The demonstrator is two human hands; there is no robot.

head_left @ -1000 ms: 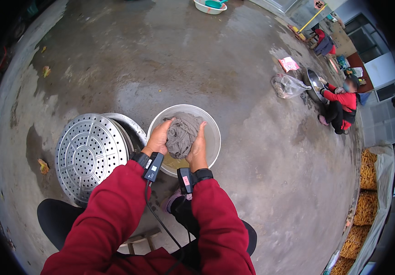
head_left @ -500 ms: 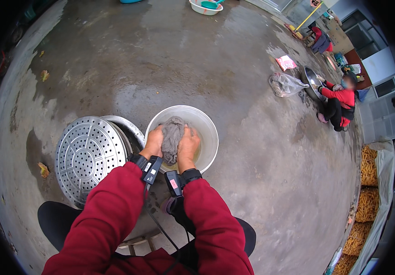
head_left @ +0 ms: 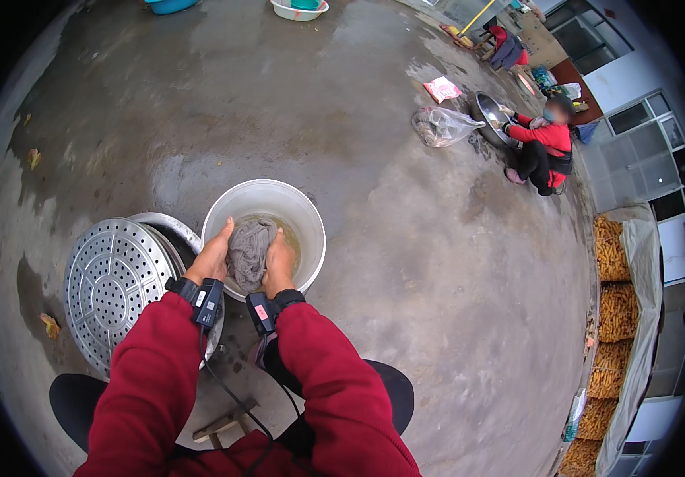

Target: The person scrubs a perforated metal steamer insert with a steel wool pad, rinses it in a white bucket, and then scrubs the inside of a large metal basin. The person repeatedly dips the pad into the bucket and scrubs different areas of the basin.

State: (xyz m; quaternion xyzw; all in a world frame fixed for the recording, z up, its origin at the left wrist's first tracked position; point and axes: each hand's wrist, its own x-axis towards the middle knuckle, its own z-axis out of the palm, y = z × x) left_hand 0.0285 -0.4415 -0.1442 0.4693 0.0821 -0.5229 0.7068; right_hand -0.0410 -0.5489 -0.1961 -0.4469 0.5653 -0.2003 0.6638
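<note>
Grey bunched cloth, held between left hand and right hand. Squeeze evenly over round white bucket; can't judge grip underneath.

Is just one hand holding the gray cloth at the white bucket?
No, the left hand and the right hand hold the gray cloth between them.

I see cloth between left hand and right hand, within bucket rim, depth unclear. Steamer tray left of left hand, overlapping pot. Far forward-right of right hand: plastic bag, basin, co-worker.
</note>
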